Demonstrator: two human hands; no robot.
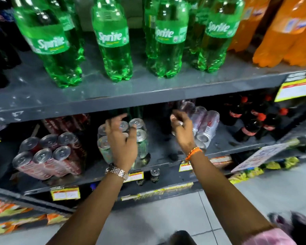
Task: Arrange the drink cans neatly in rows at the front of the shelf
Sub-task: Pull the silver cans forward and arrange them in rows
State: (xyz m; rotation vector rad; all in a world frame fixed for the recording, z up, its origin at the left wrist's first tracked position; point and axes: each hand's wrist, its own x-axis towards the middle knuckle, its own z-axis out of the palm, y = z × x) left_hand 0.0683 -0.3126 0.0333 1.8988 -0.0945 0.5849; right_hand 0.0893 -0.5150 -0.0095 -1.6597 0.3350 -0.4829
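A cluster of pale green cans [142, 137] stands on the middle grey shelf [162, 147]. My left hand [124, 144] hovers over its front with fingers spread and grips nothing. To the right, a wrapped pack of silver-pink cans [208, 123] lies tilted. My right hand [184, 133] is at that pack's left end, fingers curled around a silver can [179, 123] that is mostly hidden and blurred. A wrapped pack of red cans [42, 156] leans at the shelf's left.
Green Sprite bottles [113, 46] and orange bottles [290, 32] fill the shelf above, whose edge overhangs the cans. Cola bottles [251, 124] stand at the right. A dark can [155, 175] sits on the shelf below. Bare shelf shows between the green and silver cans.
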